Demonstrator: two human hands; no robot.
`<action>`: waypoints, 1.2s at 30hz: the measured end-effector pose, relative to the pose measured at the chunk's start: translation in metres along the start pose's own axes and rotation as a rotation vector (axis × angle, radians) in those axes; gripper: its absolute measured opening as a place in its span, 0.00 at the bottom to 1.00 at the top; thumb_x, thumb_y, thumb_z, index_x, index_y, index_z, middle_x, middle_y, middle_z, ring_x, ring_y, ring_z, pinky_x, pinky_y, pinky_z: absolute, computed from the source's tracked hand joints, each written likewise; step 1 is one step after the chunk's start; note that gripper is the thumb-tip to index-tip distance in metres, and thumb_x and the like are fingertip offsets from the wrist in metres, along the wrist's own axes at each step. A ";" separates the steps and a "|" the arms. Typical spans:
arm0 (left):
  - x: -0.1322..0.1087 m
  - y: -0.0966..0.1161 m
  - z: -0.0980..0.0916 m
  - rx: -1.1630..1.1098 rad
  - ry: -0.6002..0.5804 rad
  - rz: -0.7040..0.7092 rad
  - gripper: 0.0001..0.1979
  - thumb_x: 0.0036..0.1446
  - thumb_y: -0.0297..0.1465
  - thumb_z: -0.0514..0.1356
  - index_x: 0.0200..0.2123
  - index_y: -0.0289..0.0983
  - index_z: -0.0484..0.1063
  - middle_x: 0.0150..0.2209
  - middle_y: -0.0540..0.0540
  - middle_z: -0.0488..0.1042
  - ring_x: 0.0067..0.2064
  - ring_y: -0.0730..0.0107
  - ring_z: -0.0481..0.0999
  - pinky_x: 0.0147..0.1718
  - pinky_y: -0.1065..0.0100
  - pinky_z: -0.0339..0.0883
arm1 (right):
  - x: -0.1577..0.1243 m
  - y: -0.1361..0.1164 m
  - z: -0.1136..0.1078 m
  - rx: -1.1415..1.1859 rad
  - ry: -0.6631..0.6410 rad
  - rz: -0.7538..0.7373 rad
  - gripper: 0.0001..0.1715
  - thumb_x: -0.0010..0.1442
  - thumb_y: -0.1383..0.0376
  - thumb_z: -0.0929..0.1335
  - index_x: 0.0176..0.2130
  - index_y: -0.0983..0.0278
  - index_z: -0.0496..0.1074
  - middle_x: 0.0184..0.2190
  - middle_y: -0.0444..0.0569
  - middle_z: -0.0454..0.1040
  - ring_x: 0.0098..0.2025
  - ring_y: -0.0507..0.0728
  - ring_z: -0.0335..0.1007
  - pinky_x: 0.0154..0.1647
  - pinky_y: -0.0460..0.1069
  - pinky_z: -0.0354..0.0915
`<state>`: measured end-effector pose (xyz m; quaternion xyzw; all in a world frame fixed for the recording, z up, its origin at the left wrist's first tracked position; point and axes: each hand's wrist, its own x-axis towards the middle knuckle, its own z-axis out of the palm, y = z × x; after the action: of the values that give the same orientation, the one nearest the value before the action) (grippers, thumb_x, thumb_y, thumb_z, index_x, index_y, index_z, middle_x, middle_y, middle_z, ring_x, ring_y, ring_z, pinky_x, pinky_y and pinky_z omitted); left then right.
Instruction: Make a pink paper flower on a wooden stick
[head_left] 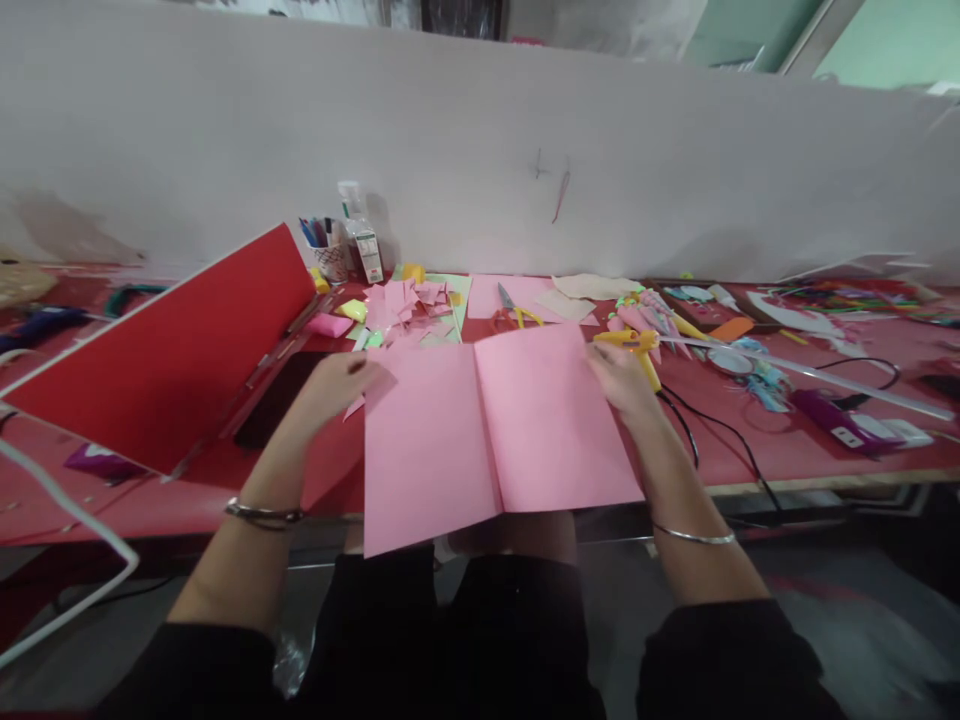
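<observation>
A large sheet of pink paper (427,440) with a fold down its middle hangs over the front edge of the red table. My left hand (337,385) is closed on its upper left edge. At the upper right edge, my right hand (619,375) grips the same sheet, its fingertips partly behind the paper. Just beyond the sheet lie scissors (514,308) with orange and yellow handles. A yellow glue gun (637,348) with a long clear glue stick rests beside my right hand. Pink paper scraps (409,305) are heaped past my left hand.
A red board (180,350) leans at the left, above a dark flat object (281,400). Toward the wall stand a pen cup (328,255) and a clear bottle (364,240). Black cables (720,430) and a purple power strip (847,420) lie at the right.
</observation>
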<state>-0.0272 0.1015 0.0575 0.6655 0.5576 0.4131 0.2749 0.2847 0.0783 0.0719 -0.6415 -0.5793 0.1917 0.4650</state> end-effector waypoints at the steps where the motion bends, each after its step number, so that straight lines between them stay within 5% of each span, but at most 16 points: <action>1: -0.002 0.002 0.004 0.266 -0.018 0.002 0.08 0.42 0.30 0.57 0.15 0.36 0.63 0.15 0.51 0.64 0.21 0.69 0.66 0.17 0.73 0.53 | -0.002 0.005 0.004 -0.081 -0.040 0.024 0.11 0.47 0.61 0.59 0.17 0.63 0.58 0.15 0.41 0.57 0.22 0.50 0.55 0.23 0.45 0.52; 3: -0.008 0.008 0.016 0.685 -0.045 0.050 0.06 0.44 0.30 0.55 0.27 0.36 0.69 0.28 0.44 0.72 0.31 0.59 0.71 0.24 0.68 0.60 | -0.007 0.014 0.011 -0.189 -0.081 0.061 0.11 0.47 0.62 0.58 0.17 0.63 0.59 0.15 0.42 0.59 0.23 0.51 0.57 0.24 0.45 0.52; 6: -0.014 0.019 0.039 0.894 -0.192 0.338 0.18 0.49 0.28 0.52 0.46 0.35 0.63 0.51 0.36 0.62 0.49 0.51 0.64 0.40 0.59 0.62 | -0.015 0.025 0.017 -0.247 -0.075 0.086 0.12 0.46 0.62 0.59 0.16 0.63 0.59 0.15 0.43 0.61 0.22 0.52 0.59 0.23 0.45 0.51; 9: -0.013 0.024 0.061 0.895 -0.458 0.569 0.17 0.55 0.26 0.46 0.48 0.36 0.62 0.53 0.39 0.60 0.53 0.55 0.60 0.48 0.55 0.55 | -0.023 0.030 0.016 -0.291 -0.041 0.107 0.11 0.47 0.63 0.59 0.16 0.62 0.60 0.17 0.46 0.66 0.25 0.55 0.63 0.25 0.46 0.53; 12: -0.009 0.025 0.075 0.851 -0.587 0.625 0.18 0.56 0.24 0.44 0.49 0.34 0.60 0.52 0.38 0.61 0.53 0.58 0.60 0.46 0.58 0.58 | -0.030 0.033 0.012 -0.297 -0.026 0.123 0.10 0.47 0.62 0.60 0.19 0.63 0.64 0.21 0.49 0.70 0.28 0.56 0.66 0.27 0.47 0.56; 21: -0.005 0.015 0.084 0.752 -0.509 0.572 0.16 0.56 0.29 0.46 0.47 0.30 0.62 0.44 0.36 0.64 0.46 0.60 0.64 0.44 0.61 0.60 | -0.062 0.034 0.016 -0.073 -0.058 0.118 0.22 0.47 0.62 0.61 0.43 0.66 0.60 0.15 0.38 0.62 0.19 0.52 0.60 0.23 0.46 0.56; 27: 0.000 0.013 0.087 0.788 -0.497 0.584 0.18 0.58 0.31 0.44 0.49 0.31 0.60 0.44 0.36 0.64 0.45 0.59 0.65 0.40 0.61 0.63 | -0.070 0.036 0.015 -0.128 -0.113 0.034 0.13 0.49 0.60 0.59 0.35 0.63 0.63 0.15 0.38 0.56 0.19 0.52 0.56 0.22 0.46 0.54; 36: 0.001 0.016 0.098 0.881 -0.466 0.511 0.19 0.58 0.29 0.43 0.52 0.32 0.57 0.44 0.38 0.64 0.45 0.59 0.66 0.38 0.61 0.64 | -0.073 0.033 0.012 -0.165 -0.134 0.039 0.10 0.49 0.60 0.58 0.26 0.62 0.64 0.20 0.46 0.67 0.24 0.54 0.64 0.24 0.47 0.58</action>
<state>0.0649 0.1083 0.0219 0.9051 0.4231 0.0367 -0.0221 0.2754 0.0192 0.0175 -0.6746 -0.6102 0.1951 0.3669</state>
